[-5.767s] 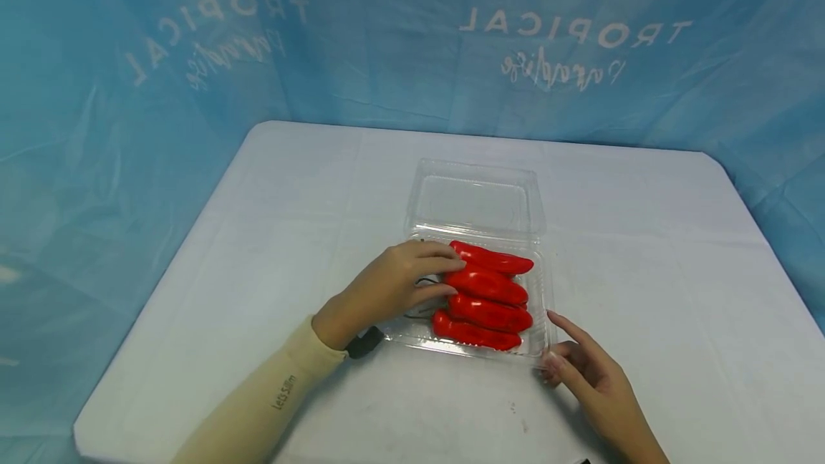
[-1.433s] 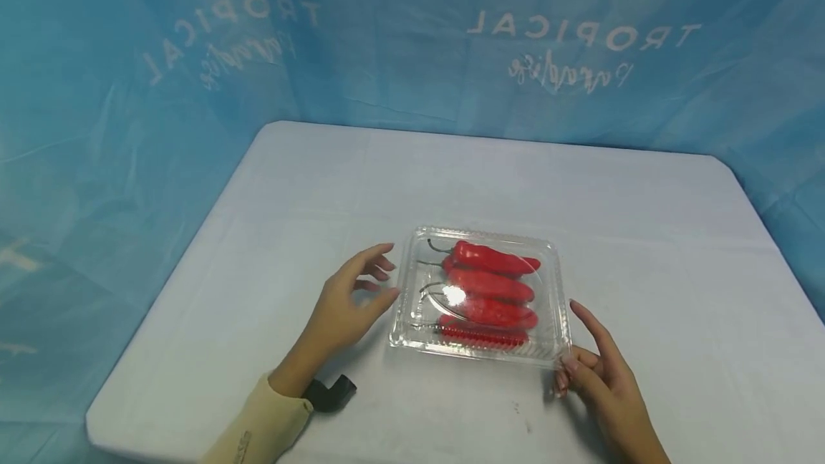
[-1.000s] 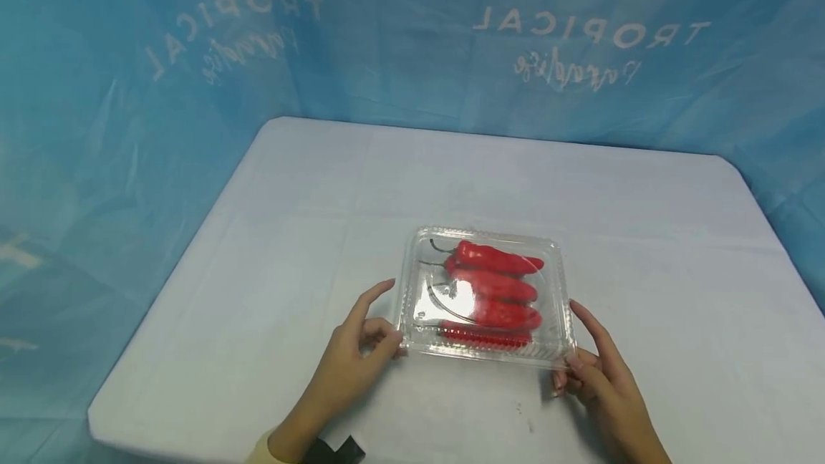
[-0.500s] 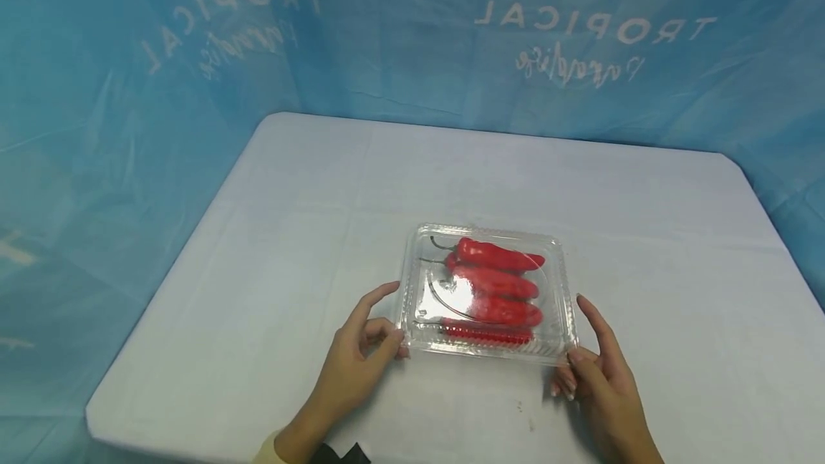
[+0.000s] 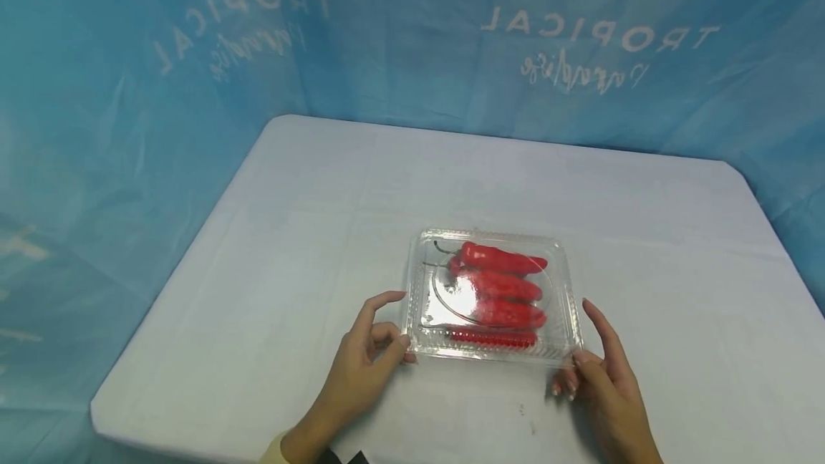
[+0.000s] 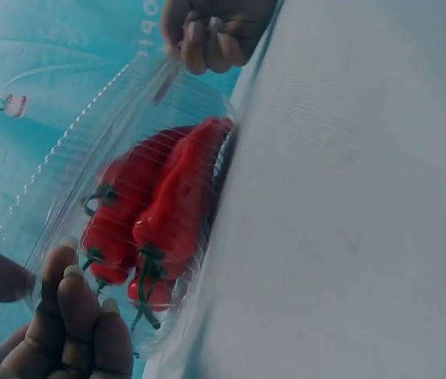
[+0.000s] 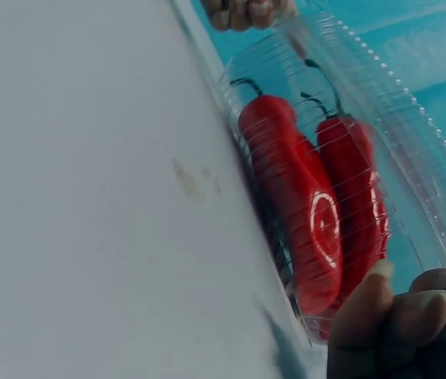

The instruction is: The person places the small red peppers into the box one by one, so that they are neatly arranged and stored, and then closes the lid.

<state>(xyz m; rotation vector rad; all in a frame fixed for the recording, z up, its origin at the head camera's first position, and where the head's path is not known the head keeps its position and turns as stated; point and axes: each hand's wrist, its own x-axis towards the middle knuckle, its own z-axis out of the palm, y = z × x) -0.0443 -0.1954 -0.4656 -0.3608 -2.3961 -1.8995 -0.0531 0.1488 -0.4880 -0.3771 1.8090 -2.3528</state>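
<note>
A clear plastic clamshell box lies in the middle of the table with its lid folded down over the base. Several red peppers lie side by side inside, their thin dark stems toward the left; light glares on the lid above them. At the front left corner my left hand pinches the rim between thumb and curled fingers, the index finger reaching along the side. Likewise, my right hand pinches the front right corner, index finger raised beside the wall. In both wrist views the fingertips sit at the box's edge.
A white cloth covers the table. Blue printed curtain hangs behind it and along the left. Small dark marks show on the cloth before the box.
The lid, standing open behind the base at first, is now down over the peppers. My left hand has left the peppers and grips the front left corner. My right hand stays at its corner.
</note>
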